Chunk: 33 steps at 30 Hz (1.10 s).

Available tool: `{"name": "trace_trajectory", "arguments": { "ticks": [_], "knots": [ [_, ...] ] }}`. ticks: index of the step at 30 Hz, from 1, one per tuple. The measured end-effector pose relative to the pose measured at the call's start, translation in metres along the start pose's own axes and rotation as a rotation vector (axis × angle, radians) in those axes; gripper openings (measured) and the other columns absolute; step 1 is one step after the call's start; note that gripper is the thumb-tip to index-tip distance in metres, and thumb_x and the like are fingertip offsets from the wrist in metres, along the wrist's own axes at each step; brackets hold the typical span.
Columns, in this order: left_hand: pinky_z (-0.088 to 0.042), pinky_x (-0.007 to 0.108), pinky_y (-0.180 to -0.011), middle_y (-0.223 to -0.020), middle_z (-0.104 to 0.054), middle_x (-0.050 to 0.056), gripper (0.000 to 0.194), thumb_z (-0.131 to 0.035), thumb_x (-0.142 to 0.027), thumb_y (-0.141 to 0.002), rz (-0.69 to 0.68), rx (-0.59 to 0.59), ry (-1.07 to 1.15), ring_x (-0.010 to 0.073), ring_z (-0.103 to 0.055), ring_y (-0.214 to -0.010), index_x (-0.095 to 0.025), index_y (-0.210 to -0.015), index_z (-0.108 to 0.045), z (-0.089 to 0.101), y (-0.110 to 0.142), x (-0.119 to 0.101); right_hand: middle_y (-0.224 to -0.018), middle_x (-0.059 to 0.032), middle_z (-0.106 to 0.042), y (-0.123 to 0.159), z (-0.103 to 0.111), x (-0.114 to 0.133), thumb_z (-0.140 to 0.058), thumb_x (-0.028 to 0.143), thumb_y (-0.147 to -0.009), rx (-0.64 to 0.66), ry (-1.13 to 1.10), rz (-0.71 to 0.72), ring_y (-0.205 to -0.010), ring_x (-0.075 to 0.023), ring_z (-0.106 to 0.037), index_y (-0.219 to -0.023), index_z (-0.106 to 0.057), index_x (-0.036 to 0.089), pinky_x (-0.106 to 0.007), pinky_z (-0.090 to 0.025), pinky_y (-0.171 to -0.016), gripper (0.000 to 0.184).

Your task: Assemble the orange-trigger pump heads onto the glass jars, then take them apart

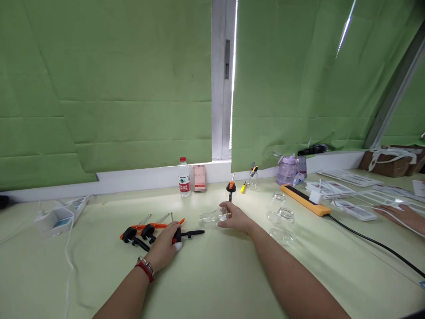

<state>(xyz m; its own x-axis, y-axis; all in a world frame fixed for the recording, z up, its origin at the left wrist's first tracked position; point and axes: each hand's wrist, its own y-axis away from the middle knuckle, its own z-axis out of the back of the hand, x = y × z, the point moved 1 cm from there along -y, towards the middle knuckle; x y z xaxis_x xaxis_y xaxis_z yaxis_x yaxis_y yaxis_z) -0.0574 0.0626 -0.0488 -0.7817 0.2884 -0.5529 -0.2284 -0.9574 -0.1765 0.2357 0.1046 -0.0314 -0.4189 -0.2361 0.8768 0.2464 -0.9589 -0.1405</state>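
My right hand [235, 218] grips a clear empty bottle [210, 218] that lies on its side on the pale green table [212, 274]. My left hand [165, 248] rests closed over a black and orange spray-pump head [186, 234] with a thin tube. Two more pump heads [139, 232] lie just left of it, their tubes pointing away. One further pump head [230, 188] stands upright behind the bottle.
Clear jars [282, 219] stand right of my right arm. An orange power strip [305, 200] with a black cable, a purple jug [287, 170], a water bottle [184, 178], a white power strip [59, 217] and another person's hand [403, 217] are around.
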Motion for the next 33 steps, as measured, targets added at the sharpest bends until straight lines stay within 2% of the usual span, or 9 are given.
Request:
{"name": "trace_trajectory", "arguments": {
  "ticks": [5, 12, 17, 23, 28, 33],
  "knots": [
    [-0.025, 0.039, -0.108, -0.14, -0.037, 0.01, 0.056, -0.052, -0.022, -0.069, 0.0, -0.016, 0.005, 0.0245, -0.03, -0.13, -0.016, -0.124, -0.047, 0.0, 0.0, 0.003, -0.095, -0.0036, -0.058, -0.001, 0.007, -0.009, -0.068, 0.04, -0.065, 0.126, -0.212, -0.078, -0.084, -0.0167, -0.056, -0.109, -0.05, 0.02, -0.029, -0.044, -0.072, 0.052],
    [-0.027, 0.042, -0.106, -0.137, -0.041, 0.01, 0.051, -0.052, -0.022, -0.071, 0.009, -0.058, 0.02, 0.0264, -0.034, -0.128, -0.016, -0.121, -0.048, 0.004, 0.001, -0.005, -0.093, -0.0027, -0.059, 0.005, 0.017, -0.009, -0.07, 0.037, -0.063, 0.209, -0.334, -0.092, -0.085, -0.017, -0.057, -0.106, -0.051, 0.02, -0.029, -0.044, -0.073, 0.05],
    [-0.027, 0.039, -0.107, -0.139, -0.038, 0.01, 0.049, -0.052, -0.023, -0.072, -0.02, -0.05, 0.084, 0.0245, -0.033, -0.129, -0.017, -0.121, -0.048, 0.002, 0.003, -0.011, -0.098, -0.0032, -0.058, 0.004, 0.004, -0.009, -0.073, 0.035, -0.06, 0.227, -0.386, -0.066, -0.087, -0.0155, -0.057, -0.106, -0.05, 0.02, -0.029, -0.044, -0.077, 0.053],
    [-0.025, 0.038, -0.108, -0.139, -0.038, 0.009, 0.052, -0.054, -0.022, -0.071, -0.08, -0.053, 0.173, 0.0228, -0.032, -0.13, -0.019, -0.122, -0.047, -0.007, 0.003, -0.016, -0.095, -0.0019, -0.058, 0.003, -0.018, -0.001, -0.077, 0.031, -0.055, 0.311, -0.458, 0.001, -0.087, -0.0143, -0.056, -0.106, -0.05, 0.02, -0.031, -0.043, -0.081, 0.06],
    [-0.025, 0.038, -0.109, -0.137, -0.041, 0.007, 0.051, -0.055, -0.019, -0.071, -0.132, 0.01, 0.233, 0.0225, -0.03, -0.131, -0.021, -0.122, -0.049, -0.008, 0.005, -0.024, -0.095, -0.0017, -0.058, 0.003, -0.024, 0.0, -0.078, 0.029, -0.055, 0.345, -0.511, 0.032, -0.087, -0.0137, -0.055, -0.105, -0.049, 0.019, -0.03, -0.043, -0.081, 0.058],
    [-0.025, 0.041, -0.108, -0.135, -0.043, 0.007, 0.051, -0.059, -0.021, -0.071, -0.149, 0.001, 0.292, 0.0236, -0.032, -0.129, -0.022, -0.121, -0.051, -0.009, 0.005, -0.025, -0.095, -0.0017, -0.057, 0.0, -0.027, -0.006, -0.08, 0.025, -0.053, 0.347, -0.541, 0.028, -0.087, -0.0136, -0.055, -0.104, -0.049, 0.02, -0.03, -0.043, -0.081, 0.059]
  ]
}}
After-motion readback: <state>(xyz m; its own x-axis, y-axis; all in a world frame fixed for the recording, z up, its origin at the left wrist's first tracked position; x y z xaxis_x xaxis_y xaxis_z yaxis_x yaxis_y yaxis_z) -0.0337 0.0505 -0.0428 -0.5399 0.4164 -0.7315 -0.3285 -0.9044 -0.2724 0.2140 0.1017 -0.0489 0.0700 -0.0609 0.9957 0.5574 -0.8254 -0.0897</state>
